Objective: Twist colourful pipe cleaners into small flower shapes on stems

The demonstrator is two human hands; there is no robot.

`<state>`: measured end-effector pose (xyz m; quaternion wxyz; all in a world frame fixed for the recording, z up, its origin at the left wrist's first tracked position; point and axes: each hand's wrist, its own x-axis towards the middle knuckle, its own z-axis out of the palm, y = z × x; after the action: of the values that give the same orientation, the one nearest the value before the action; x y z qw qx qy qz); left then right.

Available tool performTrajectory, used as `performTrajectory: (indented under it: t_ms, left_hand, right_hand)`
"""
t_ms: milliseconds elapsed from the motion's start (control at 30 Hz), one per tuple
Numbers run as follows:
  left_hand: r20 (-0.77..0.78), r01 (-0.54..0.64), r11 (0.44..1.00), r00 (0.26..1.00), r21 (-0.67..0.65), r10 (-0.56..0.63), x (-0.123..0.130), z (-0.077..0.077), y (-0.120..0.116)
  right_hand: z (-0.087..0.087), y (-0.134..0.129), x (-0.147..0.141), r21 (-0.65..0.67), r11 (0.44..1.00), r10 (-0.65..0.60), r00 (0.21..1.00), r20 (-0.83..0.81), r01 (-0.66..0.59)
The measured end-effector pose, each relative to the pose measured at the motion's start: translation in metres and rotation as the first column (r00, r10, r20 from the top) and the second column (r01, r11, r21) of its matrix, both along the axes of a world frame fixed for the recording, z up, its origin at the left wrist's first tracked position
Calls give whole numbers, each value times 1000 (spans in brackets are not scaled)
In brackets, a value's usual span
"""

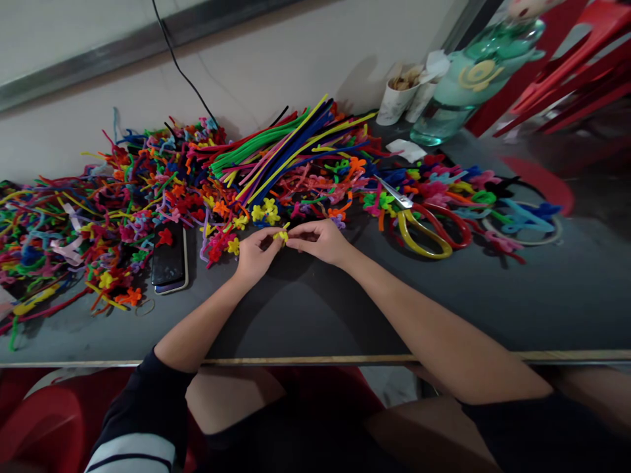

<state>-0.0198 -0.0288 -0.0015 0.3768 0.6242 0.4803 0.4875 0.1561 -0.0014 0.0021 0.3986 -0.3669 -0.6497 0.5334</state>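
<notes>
Between my two hands is a small yellow pipe-cleaner flower [282,234], held just above the dark table [315,309]. My left hand [258,253] pinches it from the left with thumb and fingers. From the right, the fingertips of my right hand [320,240] grip its other side. Right behind the hands lie finished-looking yellow flowers [266,210] and a heap of bent pipe cleaners. A bundle of straight pipe cleaners [286,154] in green, blue, pink and yellow rests on top of that heap. My fingers partly hide the held flower.
Scissors [424,230] with yellow and red handles lie right of my hands, blades on the pile. A phone [169,259] with a red flower on it lies to the left. At the back right stand a large bottle [453,98] and paper cups [394,102]. A cable [180,66] hangs down the wall.
</notes>
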Motion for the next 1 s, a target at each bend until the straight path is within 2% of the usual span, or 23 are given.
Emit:
performTrajectory:
  t_ms: [233,400,633,800,900,1000]
  left_hand:
    - [52,-2,999,999,-34,3,1,-3,1]
    - [87,18,997,996,-76,-11,-2,-2,2]
    - [103,84,989,992,-121,-71,-3,0,0]
    - [104,53,991,994,-120,-40,0,0,1]
    - [134,29,988,991,-151,-8,1,1,3]
    - [148,20,980,989,-197,9,2,2,4]
  right_hand:
    - [0,0,-1,25,999,-43,999,23,42]
    - [0,3,3,-12,1000,9,1000,16,-9]
    - [0,4,6,16,998,64,996,59,-65]
    - [-2,3,3,23,1000,11,997,72,-12]
    - [-2,0,1,85,996,-10,998,61,5]
    - [-1,-3,1,250,968,-57,993,102,30]
